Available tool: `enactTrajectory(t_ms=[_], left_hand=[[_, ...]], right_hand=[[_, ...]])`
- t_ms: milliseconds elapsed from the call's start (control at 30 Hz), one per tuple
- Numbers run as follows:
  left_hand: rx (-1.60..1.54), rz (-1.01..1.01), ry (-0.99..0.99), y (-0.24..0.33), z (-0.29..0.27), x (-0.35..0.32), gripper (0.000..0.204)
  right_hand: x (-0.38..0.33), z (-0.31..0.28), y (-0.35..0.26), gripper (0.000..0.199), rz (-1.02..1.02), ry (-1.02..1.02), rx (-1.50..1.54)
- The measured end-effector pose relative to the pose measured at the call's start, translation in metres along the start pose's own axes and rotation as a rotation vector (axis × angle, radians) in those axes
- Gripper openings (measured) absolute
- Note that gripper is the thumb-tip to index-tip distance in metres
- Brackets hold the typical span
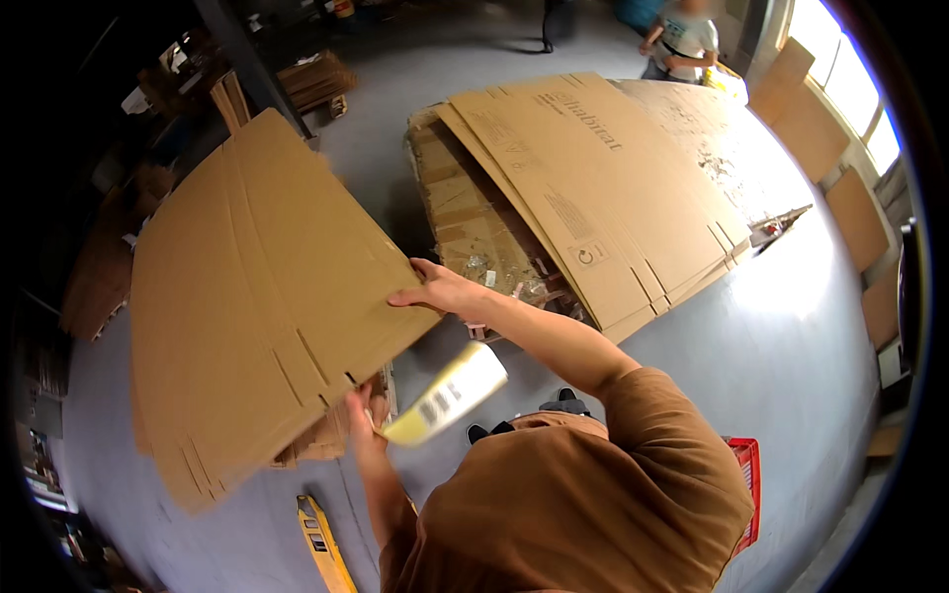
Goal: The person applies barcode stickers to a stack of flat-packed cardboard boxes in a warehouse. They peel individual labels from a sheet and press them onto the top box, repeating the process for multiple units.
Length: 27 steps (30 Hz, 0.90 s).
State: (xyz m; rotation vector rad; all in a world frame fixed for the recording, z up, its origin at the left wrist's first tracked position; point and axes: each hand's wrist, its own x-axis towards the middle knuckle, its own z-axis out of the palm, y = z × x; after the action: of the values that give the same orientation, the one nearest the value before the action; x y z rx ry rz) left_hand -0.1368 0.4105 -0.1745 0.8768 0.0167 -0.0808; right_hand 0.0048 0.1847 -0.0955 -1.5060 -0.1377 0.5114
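Note:
A large flat cardboard sheet (pixel 247 267) slants across the left side, with slots cut along its near edge. Its right corner is pinched by my right hand (pixel 435 289), thumb on top and fingers at the edge. Lower down, my left hand (pixel 366 407) is closed at the near edge of the same sheet; some of its fingers are hidden. A blurred yellow-and-white label sheet (pixel 450 393) with a barcode sticks out beside my left hand; I cannot tell whether that hand holds it. More cardboard shows beneath the sheet.
At centre right, a stack of printed cardboard sheets (pixel 613 188) lies on a worn, taped base (pixel 460 208). A yellow pallet-jack-like part (pixel 324 544) and a red crate (pixel 748 494) stand near me. Another person (pixel 682 44) is at the far right. Boards (pixel 855 217) lean along the right wall.

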Motion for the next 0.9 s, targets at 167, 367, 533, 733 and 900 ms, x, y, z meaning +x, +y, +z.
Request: enactTrajectory(t_ms=[167,367,533,733,900], left_hand=[[0.109,-0.106,0.133,-0.021,0.010,-0.031,0.062],[0.192,-0.048,0.460,0.045,-0.033,-0.061,0.061],[0.204,0.008,0.611,0.061,-0.042,-0.048,0.061],[0.202,0.014,0.652,0.053,-0.033,-0.042,0.060],[0.204,0.026,0.673,0.047,-0.021,-0.043,0.059]], right_hand=[[-0.058,-0.024,-0.004,0.109,0.011,0.010,-0.098],[-0.099,-0.030,0.005,0.113,-0.019,-0.021,-0.111],[-0.104,-0.052,0.029,0.108,0.037,-0.012,-0.117],[-0.080,-0.103,0.038,0.104,0.021,0.055,-0.022],[-0.093,-0.146,0.026,0.095,0.038,0.007,0.071]])
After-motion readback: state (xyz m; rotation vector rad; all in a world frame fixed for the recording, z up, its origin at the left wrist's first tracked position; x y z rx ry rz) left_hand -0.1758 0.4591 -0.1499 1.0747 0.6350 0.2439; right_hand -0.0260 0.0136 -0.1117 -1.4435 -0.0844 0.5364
